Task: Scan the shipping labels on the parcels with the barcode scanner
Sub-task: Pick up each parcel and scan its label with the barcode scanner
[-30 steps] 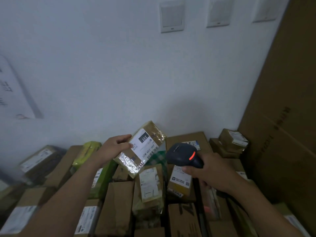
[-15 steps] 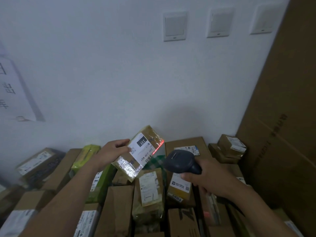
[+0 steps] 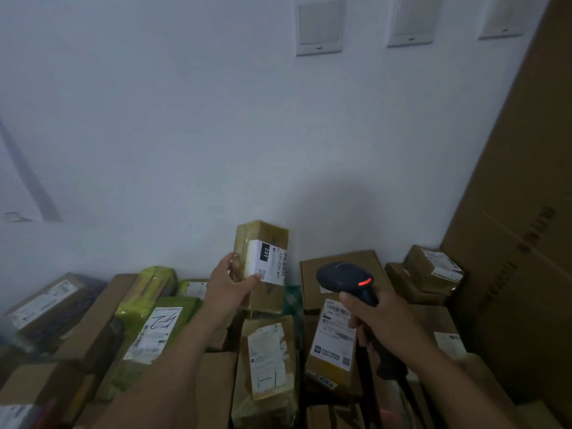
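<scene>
Left hand (image 3: 230, 286) holds one parcel (image 3: 268, 235); right hand (image 3: 370, 314) grips one scanner (image 3: 339, 274).

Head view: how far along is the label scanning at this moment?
Done: the held parcel looks scanned; a red line crossed its label half a second earlier, none now. In hand: left hand grips that parcel, right hand grips the scanner, its red light on. Left: the labelled parcels piled below; which are scanned cannot be told.

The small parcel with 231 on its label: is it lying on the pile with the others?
No: the left hand grips the small parcel, holding it up above the pile of parcels.
</scene>
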Demonstrator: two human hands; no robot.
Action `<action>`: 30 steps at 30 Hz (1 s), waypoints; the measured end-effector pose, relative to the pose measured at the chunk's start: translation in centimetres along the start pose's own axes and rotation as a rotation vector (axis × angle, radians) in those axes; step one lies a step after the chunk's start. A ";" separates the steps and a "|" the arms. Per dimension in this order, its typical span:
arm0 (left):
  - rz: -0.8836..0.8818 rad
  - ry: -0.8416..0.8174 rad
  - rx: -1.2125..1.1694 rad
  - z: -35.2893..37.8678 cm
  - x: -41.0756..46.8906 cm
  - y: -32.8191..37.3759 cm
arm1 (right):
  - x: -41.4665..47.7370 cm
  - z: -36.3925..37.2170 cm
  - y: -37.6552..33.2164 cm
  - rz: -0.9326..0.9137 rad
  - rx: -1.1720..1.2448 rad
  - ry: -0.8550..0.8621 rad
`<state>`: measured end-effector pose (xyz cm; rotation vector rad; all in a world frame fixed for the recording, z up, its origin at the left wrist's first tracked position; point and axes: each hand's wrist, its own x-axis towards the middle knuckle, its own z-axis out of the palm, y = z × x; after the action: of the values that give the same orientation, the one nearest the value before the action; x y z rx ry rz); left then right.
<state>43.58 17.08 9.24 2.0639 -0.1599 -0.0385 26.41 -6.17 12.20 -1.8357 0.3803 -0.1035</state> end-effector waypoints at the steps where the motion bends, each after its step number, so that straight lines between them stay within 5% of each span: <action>1: 0.013 0.038 0.023 1.2 0.4 -0.3 | 0.7 0.2 0.5 0.025 0.051 0.019; 10: -0.027 0.102 0.473 8.8 2.9 -3.9 | 5.2 1.6 5.7 0.174 0.277 0.086; 15: -0.114 0.073 0.448 12.0 4.2 -4.5 | 5.8 2.3 7.5 0.178 0.298 0.069; 25: 0.009 0.248 0.275 12.2 4.3 -7.3 | 6.3 1.7 8.7 0.170 0.331 0.075; 30: -0.080 0.072 0.353 11.9 4.1 -7.9 | 6.4 2.7 9.4 0.168 0.347 0.015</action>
<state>47.30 9.88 -3.25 2.4197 -0.0410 0.0160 31.20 -7.98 1.74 -1.4563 0.4931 -0.0625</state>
